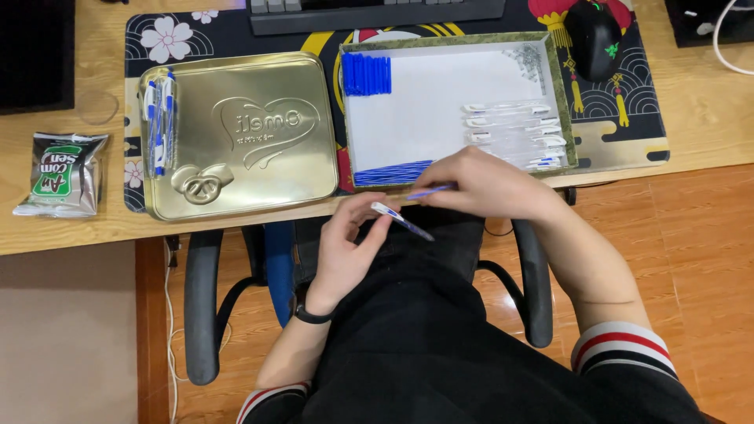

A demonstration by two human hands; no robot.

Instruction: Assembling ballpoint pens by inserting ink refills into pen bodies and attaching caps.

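My left hand (345, 247) holds a clear pen barrel with a white clip and blue tip (399, 219) just below the desk edge. A thin blue ink refill (428, 191) sits pinched in my right hand (487, 187), pointing left toward the barrel. Both hands hover over my lap, close to the front of a shallow white tray (408, 118). The tray carries blue caps (366, 74) at its back left, blue refills (390, 173) along its front, clear barrels (514, 129) at right and small springs (532, 59) in the back right corner.
A gold tin lid (251, 157) lies left of the tray with a few finished pens (159, 122) on its left side. A snack packet (61, 174) sits far left. A black mouse (594, 35) and a keyboard (377, 12) are at the back. Chair armrests flank my lap.
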